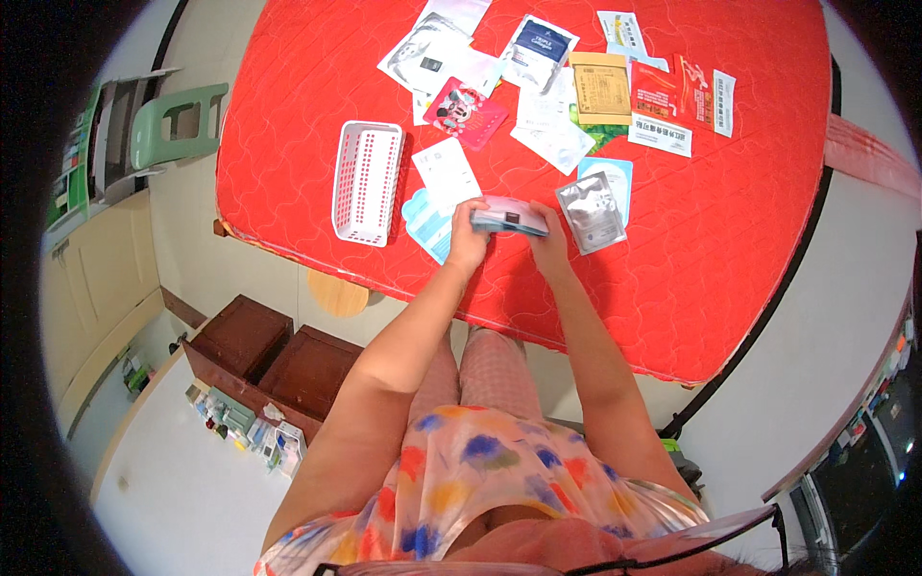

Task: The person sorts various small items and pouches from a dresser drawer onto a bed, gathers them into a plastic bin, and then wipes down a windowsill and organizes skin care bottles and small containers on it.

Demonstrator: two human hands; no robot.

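Note:
Both hands grip a small stack of flat packets (508, 217) by its two ends, above the near part of the red quilted mattress (504, 288). My left hand (470, 234) closes on the stack's left end, and my right hand (547, 234) on its right end. A light-blue packet (431, 225) and a white one (446, 171) lie just beyond and left of my left hand. To the right of my right hand, a silver foil sachet (592, 212) partly covers a blue and white packet (619, 183).
A white perforated plastic basket (369, 183) stands at the left on the mattress. Farther back lie a pink cartoon packet (464, 111), a navy and white pouch (539, 50), a tan packet (601, 88) and red packets (666, 90). A green plastic stool (180, 126) is beyond the left edge.

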